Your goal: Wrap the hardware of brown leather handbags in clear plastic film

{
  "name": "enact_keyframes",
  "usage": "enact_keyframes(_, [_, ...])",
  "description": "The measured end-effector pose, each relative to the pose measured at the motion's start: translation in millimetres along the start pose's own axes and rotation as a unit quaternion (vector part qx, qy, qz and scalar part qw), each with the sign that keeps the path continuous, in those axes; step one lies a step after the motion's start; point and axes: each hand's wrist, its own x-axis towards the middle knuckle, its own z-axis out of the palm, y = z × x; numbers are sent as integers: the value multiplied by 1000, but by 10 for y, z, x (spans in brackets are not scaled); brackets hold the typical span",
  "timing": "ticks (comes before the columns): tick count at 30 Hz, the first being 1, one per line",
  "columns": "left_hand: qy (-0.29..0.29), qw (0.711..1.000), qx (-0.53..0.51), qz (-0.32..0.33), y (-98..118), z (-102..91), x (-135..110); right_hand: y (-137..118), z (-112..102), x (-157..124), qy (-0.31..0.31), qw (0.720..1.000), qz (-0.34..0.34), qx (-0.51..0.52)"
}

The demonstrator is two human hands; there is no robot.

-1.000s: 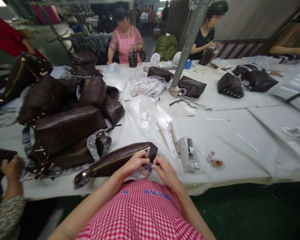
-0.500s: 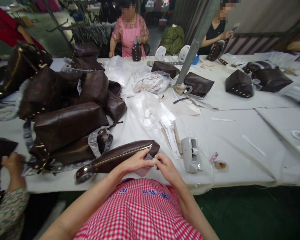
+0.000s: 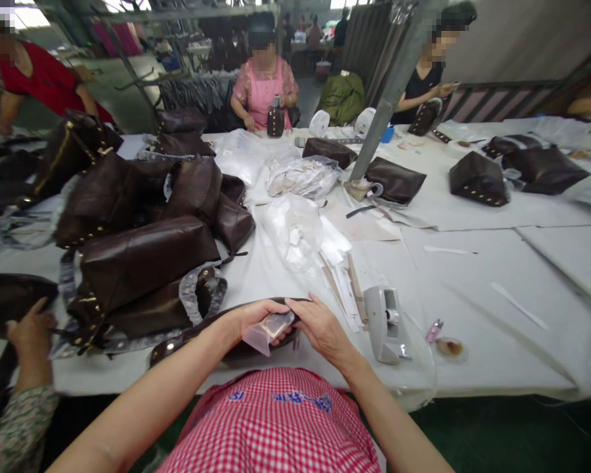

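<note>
A flat dark brown leather pouch point(image 3: 197, 332) lies at the table's near edge in front of me, mostly hidden under my forearms. My left hand point(image 3: 256, 316) is closed on a small clear plastic packet point(image 3: 266, 332) held over the pouch. My right hand point(image 3: 320, 328) touches the packet's right end, fingers bent and pinching at it. Both hands meet over the pouch's right end.
A heap of brown leather bags point(image 3: 138, 243) fills the left of the white table point(image 3: 473, 295). A grey tape dispenser point(image 3: 387, 315) stands right of my hands, plastic bags of tags point(image 3: 295, 226) lie beyond. A co-worker's hand point(image 3: 27, 325) grips a bag at left; other people work across the table.
The pouch has come closer to the table edge and under my hands. The clear packet now sits in my left hand rather than pinched between both at the zip end.
</note>
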Motion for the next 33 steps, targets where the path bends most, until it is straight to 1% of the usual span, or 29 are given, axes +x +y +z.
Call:
enact_keyframes(2, [-23, 999, 20, -30, 138, -19, -8, 44, 25, 91, 6, 996, 23, 84])
enact_keyframes(3, [-31, 999, 30, -30, 211, -24, -17, 56, 28, 136, 16, 991, 49, 127])
enact_keyframes(5, [-27, 998, 48, 10, 333, -25, -41, 66, 23, 218, 42, 970, 120, 205])
enact_keyframes(6, [-13, 998, 58, 29, 370, -20, -55, 68, 21, 253, 61, 957, 157, 236])
enact_keyframes(8, [42, 991, 92, 89, 385, 10, -85, 81, 27, 310, 97, 928, 217, 286])
enact_keyframes(9, [68, 983, 117, 126, 364, 37, -103, 94, 37, 329, 108, 914, 239, 308])
enact_keyframes(10, [82, 973, 142, 164, 330, 72, -124, 111, 51, 342, 117, 902, 258, 326])
enact_keyframes(12, [78, 953, 173, 236, 249, 165, -170, 155, 85, 349, 127, 881, 289, 353])
enact_keyframes(13, [70, 947, 178, 260, 214, 218, -191, 176, 103, 345, 129, 874, 300, 360])
enact_keyframes(14, [75, 938, 177, 287, 189, 270, -205, 193, 120, 337, 133, 870, 306, 362])
enact_keyframes(15, [102, 924, 178, 324, 174, 319, -210, 205, 134, 329, 136, 868, 309, 363])
enact_keyframes(16, [147, 901, 186, 364, 168, 362, -203, 211, 148, 320, 140, 867, 312, 363])
enact_keyframes(18, [247, 839, 226, 429, 166, 426, -151, 209, 172, 306, 146, 867, 314, 358])
enact_keyframes(19, [286, 808, 252, 448, 162, 449, -109, 204, 183, 301, 150, 870, 312, 351])
enact_keyframes(21, [331, 762, 307, 465, 136, 482, -11, 194, 206, 293, 153, 882, 300, 330])
enact_keyframes(24, [382, 706, 366, 471, 67, 515, 124, 196, 232, 280, 146, 901, 276, 302])
enact_keyframes(25, [398, 691, 380, 469, 47, 521, 157, 202, 237, 275, 145, 905, 270, 296])
enact_keyframes(27, [414, 677, 395, 463, 27, 523, 199, 217, 240, 266, 145, 910, 262, 287])
enact_keyframes(30, [405, 675, 408, 463, 48, 507, 221, 233, 230, 260, 148, 916, 254, 272])
enact_keyframes(33, [396, 665, 441, 455, 97, 484, 223, 230, 211, 265, 144, 923, 247, 256])
